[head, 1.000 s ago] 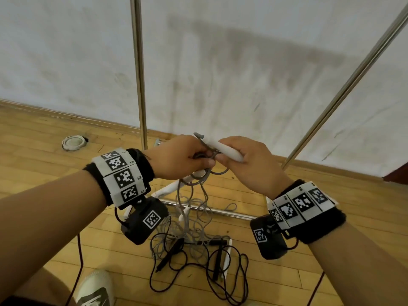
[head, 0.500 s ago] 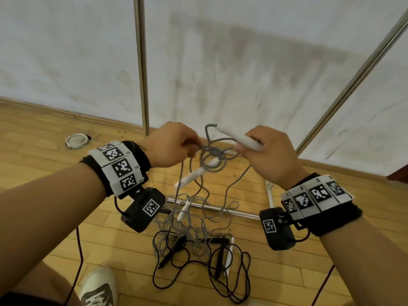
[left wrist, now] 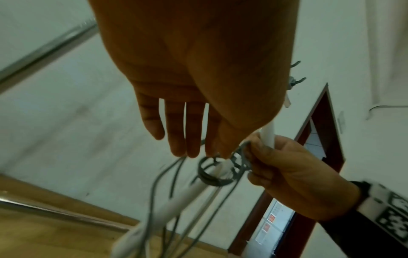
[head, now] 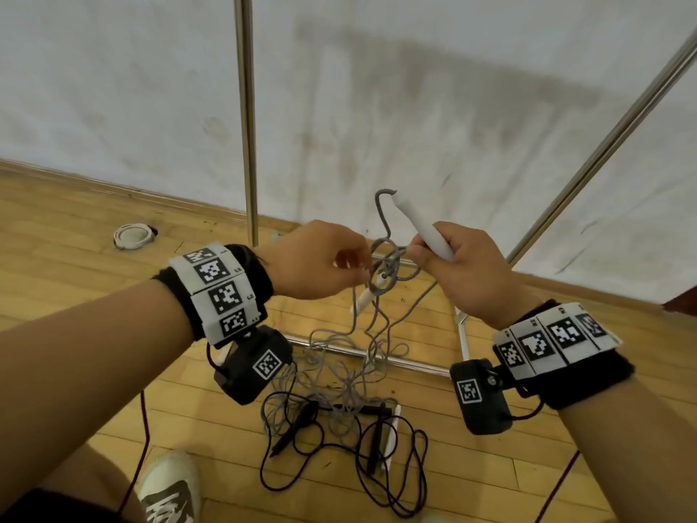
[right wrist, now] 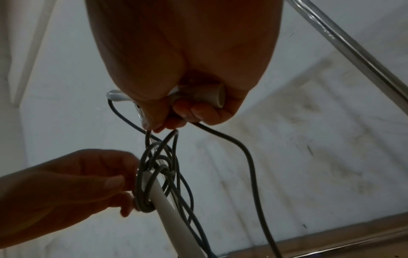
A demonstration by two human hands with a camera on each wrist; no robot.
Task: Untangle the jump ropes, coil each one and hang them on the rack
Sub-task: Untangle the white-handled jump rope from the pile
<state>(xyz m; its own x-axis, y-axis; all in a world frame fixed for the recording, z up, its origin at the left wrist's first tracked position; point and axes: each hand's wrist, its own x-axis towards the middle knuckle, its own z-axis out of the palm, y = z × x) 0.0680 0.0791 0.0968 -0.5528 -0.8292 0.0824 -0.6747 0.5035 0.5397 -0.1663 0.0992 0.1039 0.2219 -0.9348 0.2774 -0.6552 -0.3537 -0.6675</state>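
Hands farther apart than before: right hand (head: 464, 273) gripping white handle (head: 422, 226), left hand (head: 317, 264) pinching grey rope knot (head: 383, 275).

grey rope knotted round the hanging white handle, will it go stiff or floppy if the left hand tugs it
Probably floppy: the grey rope droops in loose curls to the floor. The knot likely cinches round the hanging white handle. The handle may swing, dangling free.

Marker wristbands (head: 217, 292); blk wrist cams (head: 253, 366)

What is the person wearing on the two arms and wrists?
Both forearms are bare, without sleeves. Each wrist has a black band covered by white tiles with black square codes. A black camera box with one code hangs under each wrist, with a thin cable.
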